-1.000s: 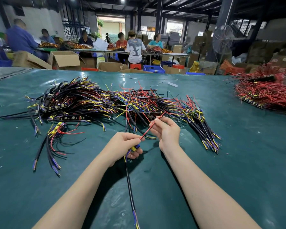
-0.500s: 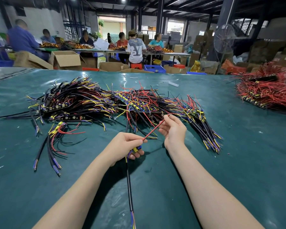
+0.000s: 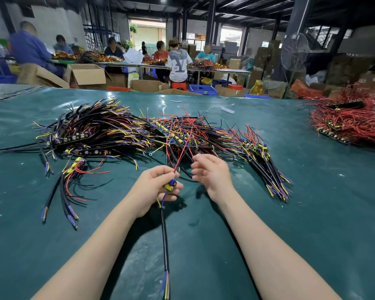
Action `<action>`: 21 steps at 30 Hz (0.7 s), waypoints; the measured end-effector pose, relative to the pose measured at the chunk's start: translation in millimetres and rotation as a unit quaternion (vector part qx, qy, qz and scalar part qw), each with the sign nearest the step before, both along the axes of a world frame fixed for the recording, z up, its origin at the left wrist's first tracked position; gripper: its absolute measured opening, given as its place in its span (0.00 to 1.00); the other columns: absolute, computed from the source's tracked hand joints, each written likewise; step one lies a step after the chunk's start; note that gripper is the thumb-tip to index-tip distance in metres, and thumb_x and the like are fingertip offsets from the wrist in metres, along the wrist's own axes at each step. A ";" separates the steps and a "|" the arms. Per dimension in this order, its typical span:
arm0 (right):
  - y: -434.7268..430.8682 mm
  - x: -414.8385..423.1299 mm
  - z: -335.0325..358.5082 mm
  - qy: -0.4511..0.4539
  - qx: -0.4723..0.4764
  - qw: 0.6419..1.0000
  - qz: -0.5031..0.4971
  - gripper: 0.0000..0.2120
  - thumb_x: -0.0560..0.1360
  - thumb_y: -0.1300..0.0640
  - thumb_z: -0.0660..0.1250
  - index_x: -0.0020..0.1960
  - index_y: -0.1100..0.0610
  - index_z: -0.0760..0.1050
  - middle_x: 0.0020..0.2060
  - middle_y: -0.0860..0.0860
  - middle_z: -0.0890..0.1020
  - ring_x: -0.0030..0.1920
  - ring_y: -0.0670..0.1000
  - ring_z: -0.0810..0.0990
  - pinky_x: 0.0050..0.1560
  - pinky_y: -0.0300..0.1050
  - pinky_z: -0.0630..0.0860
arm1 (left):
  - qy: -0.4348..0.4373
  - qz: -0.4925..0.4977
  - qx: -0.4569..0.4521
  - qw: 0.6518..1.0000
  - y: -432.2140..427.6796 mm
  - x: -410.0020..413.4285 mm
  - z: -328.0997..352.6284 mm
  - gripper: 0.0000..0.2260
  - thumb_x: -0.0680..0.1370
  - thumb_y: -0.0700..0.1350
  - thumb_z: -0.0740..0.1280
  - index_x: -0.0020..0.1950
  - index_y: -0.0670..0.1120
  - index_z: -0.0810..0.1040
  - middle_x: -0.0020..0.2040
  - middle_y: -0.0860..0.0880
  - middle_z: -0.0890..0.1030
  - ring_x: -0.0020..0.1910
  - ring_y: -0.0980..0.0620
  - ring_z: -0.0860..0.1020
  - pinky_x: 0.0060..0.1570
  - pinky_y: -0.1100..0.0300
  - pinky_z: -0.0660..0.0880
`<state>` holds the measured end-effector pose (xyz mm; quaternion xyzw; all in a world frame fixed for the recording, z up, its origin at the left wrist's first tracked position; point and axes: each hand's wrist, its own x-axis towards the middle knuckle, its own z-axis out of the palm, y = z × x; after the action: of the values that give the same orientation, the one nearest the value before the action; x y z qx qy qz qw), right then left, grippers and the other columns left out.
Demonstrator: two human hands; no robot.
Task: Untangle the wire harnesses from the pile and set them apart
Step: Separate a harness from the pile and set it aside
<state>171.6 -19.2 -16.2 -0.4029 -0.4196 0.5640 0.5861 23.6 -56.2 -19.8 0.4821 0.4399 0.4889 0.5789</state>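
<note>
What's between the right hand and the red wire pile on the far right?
In the head view, a fan of black harness cables lies just right of the right hand; past it, mostly bare green table cover runs to the red wire pile.

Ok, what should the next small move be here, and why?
Probably the right hand, open, should pinch the red wire and draw it free: the left hand grips the harness at its yellow plug, but that wire runs up into the pile.
</note>
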 end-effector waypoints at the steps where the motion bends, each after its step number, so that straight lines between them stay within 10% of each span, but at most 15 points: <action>1: -2.2 -2.7 -0.6 -0.021 0.000 0.998 0.056 0.08 0.76 0.62 0.64 0.38 0.59 0.76 0.27 0.50 0.77 0.23 0.43 0.75 0.22 0.33 0.70 | -0.005 0.000 -0.001 1.000 -0.2 -0.1 0.2 0.08 0.79 0.36 0.60 0.41 0.43 0.75 0.29 0.48 0.82 0.24 0.55 0.79 0.24 0.65 0.75; 7: -6.4 -13.9 -7.5 -0.077 0.010 0.977 0.199 0.10 0.76 0.64 0.62 0.41 0.55 0.78 0.25 0.45 0.77 0.26 0.41 0.74 0.33 0.38 0.66 | -0.002 0.002 -0.002 1.000 0.7 -1.9 0.1 0.08 0.78 0.35 0.61 0.41 0.44 0.77 0.28 0.51 0.81 0.24 0.55 0.79 0.22 0.66 0.74; 21: -0.9 -8.3 -2.3 0.147 -0.041 0.988 -0.029 0.11 0.74 0.72 0.62 0.37 0.59 0.74 0.24 0.49 0.79 0.24 0.44 0.78 0.27 0.35 0.77 | 0.087 -0.055 -0.016 0.995 -1.6 1.1 2.0 0.08 0.77 0.37 0.63 0.39 0.43 0.78 0.29 0.50 0.82 0.25 0.56 0.78 0.24 0.67 0.73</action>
<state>163.3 -20.1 -18.5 -0.3515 -0.2940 0.6168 0.6400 24.7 -57.8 -17.8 0.5373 0.4691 0.4053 0.5719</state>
